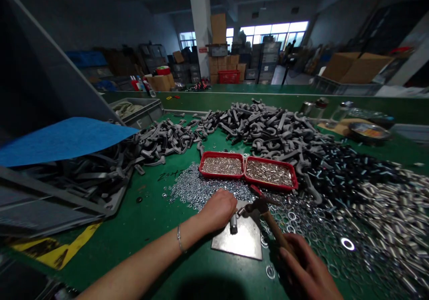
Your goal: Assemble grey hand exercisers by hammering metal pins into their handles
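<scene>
My left hand (219,208) is closed over the flat metal plate (236,244), fingers pinched round a grey metal part (233,224). Its round, dark-tipped end sticks out below the fingers; the rest is hidden by the hand. A small threaded piece (241,210) shows beside it, close to the hammer head. My right hand (306,264) is wrapped round the wooden handle of a hammer (275,228), whose head is above the plate's right side. Small nuts (191,186) lie heaped beyond my left hand, and flat washers (292,216) are scattered right of the plate.
Two red trays (221,176) of small metal pieces stand beyond the plate. Behind them is a large pile of grey handles (268,126). Black parts (345,170) and silver cylinders (398,206) cover the right. A grey crate (60,202) stands left, under a blue sheet (70,139).
</scene>
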A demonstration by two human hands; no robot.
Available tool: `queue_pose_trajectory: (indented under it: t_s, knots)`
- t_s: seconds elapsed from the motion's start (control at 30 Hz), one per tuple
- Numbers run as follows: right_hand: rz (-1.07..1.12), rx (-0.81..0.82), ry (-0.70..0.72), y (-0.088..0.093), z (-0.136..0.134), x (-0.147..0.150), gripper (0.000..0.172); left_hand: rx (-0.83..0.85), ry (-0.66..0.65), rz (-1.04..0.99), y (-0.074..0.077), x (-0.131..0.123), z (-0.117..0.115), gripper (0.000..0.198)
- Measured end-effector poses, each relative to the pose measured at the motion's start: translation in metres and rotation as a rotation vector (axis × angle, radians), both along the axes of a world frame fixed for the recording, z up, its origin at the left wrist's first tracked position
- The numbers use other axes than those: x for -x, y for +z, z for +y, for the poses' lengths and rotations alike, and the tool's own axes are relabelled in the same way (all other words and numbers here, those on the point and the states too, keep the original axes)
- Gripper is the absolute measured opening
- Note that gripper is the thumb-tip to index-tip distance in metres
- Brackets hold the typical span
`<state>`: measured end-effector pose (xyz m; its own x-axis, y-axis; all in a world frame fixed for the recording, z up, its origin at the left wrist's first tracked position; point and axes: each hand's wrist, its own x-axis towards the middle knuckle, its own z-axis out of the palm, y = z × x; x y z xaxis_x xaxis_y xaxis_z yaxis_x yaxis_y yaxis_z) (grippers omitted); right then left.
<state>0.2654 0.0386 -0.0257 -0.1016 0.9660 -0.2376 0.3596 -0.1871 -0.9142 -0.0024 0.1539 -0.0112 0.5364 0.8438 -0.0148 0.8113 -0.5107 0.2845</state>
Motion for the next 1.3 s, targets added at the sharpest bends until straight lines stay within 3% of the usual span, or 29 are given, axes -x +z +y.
queue_pose_trajectory:
  t_s: [0.1, 0.13, 0.23, 0.3, 0.4, 0.5, 0.63, 0.73, 0.83, 0.93, 1.03, 1.17, 1.23, 1.3]
  knots:
    - [-0.199, -0.145, 0.115, 0.009, 0.008, -0.008, 0.04, -0.068, -0.21, 0.1, 0.006, 0.003, 0.001, 0.022]
    - [-0.237, -0.186, 0.161, 0.014, 0.01, -0.009, 0.042, -0.077, -0.199, 0.098, 0.007, 0.005, -0.002, 0.032]
    - [-0.291, -0.301, 0.264, 0.028, 0.012, -0.009, 0.049, -0.016, 0.001, -0.037, 0.001, 0.013, -0.015, 0.102]
    - [-0.315, -0.404, 0.272, 0.035, 0.012, -0.003, 0.051, 0.073, 0.096, -0.148, -0.008, 0.017, -0.026, 0.115]
    - [-0.384, -0.462, 0.338, 0.037, 0.017, 0.007, 0.055, 0.172, 0.13, -0.261, -0.019, 0.019, -0.036, 0.11]
    - [-0.383, -0.345, 0.397, 0.031, 0.029, 0.012, 0.052, 0.188, 0.119, -0.298, -0.021, 0.02, -0.036, 0.11]
    - [-0.233, -0.183, 0.226, 0.023, 0.036, 0.007, 0.047, 0.181, 0.116, -0.321, -0.021, 0.021, -0.037, 0.108]
    - [-0.252, -0.251, 0.145, 0.02, 0.028, 0.006, 0.051, 0.157, 0.139, -0.344, -0.025, 0.021, -0.04, 0.107]
    - [-0.359, -0.362, 0.252, 0.021, 0.017, 0.012, 0.054, 0.148, 0.151, -0.353, -0.027, 0.019, -0.042, 0.107]
    - [-0.405, -0.294, 0.391, 0.023, 0.017, 0.015, 0.054, 0.16, 0.164, -0.361, -0.025, 0.019, -0.042, 0.105]
    - [-0.328, -0.248, 0.305, 0.018, 0.027, 0.009, 0.048, 0.178, 0.187, -0.398, -0.02, 0.02, -0.045, 0.101]
    - [-0.373, -0.416, 0.089, 0.003, 0.043, 0.007, 0.049, 0.17, 0.329, -0.636, -0.025, 0.014, -0.069, 0.087]
    - [-0.213, -0.33, 0.051, -0.002, 0.049, 0.02, 0.045, 0.134, 0.35, -0.762, -0.038, 0.008, -0.088, 0.089]
    - [0.051, -0.094, 0.106, -0.005, 0.052, 0.041, 0.044, 0.074, 0.285, -0.783, -0.052, 0.004, -0.105, 0.083]
